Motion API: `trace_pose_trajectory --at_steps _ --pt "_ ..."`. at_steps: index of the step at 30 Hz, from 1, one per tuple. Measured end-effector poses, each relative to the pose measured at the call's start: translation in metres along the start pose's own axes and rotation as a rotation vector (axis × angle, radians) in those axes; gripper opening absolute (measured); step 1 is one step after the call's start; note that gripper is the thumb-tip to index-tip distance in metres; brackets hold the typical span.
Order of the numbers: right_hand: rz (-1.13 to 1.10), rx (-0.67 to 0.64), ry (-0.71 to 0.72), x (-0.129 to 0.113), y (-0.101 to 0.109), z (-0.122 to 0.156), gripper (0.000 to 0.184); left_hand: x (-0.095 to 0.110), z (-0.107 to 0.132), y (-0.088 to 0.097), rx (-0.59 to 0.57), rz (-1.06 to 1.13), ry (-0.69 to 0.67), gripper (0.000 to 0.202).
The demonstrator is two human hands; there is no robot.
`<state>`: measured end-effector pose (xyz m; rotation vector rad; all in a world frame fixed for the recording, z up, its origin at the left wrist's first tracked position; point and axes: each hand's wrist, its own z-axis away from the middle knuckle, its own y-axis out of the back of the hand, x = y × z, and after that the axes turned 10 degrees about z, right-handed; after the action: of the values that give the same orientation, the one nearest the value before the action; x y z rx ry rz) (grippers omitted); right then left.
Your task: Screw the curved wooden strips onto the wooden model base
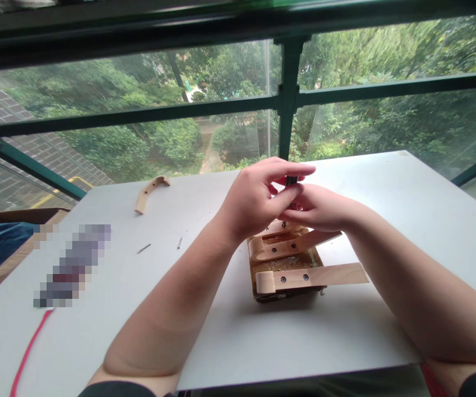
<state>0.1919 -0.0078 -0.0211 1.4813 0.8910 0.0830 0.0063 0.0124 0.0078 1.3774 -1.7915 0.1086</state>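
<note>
My left hand and my right hand meet above a small wooden assembly lying on the white table. Both hands pinch a thin dark upright tool, whose lower end is hidden behind my fingers. The assembly is a square plywood base with wooden arms fastened across it by screws; two arms stick out to the right. My fingers cover its far edge.
A loose curved wooden piece lies at the table's far left. Two small screws rest left of centre. A blurred-out object and a red cord lie near the left edge. Green window frames stand behind the table.
</note>
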Motion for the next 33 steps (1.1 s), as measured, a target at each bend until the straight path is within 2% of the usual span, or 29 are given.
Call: trace_pose_trajectory --at_steps 4,8,11,18,24,33 --pt "0.007 0.005 -0.021 -0.0008 -0.0003 0.0010 0.024 0.0010 0.0004 0.0003 -0.019 0.008 0.002 0.036" --pt "-0.019 0.008 -0.021 -0.0041 0.0025 0.0023 0.005 0.0026 0.0017 -0.0009 -0.032 0.035 0.028 0.037" --pt "-0.040 -0.019 -0.036 -0.0065 0.0052 0.0028 0.008 0.0028 0.0027 -0.0013 0.001 0.046 0.052 0.039" --pt "-0.038 -0.021 -0.016 -0.0067 0.0065 0.0021 0.011 0.0031 0.0036 0.0003 0.045 0.000 0.075 0.025" --pt "0.001 -0.031 0.004 -0.0064 0.0074 0.0016 0.014 0.0024 0.0034 -0.0003 0.072 -0.006 0.076 0.026" --pt "0.060 -0.009 0.059 -0.0044 0.0079 0.0021 0.015 -0.0033 0.0023 -0.0005 0.121 -0.064 0.020 0.021"
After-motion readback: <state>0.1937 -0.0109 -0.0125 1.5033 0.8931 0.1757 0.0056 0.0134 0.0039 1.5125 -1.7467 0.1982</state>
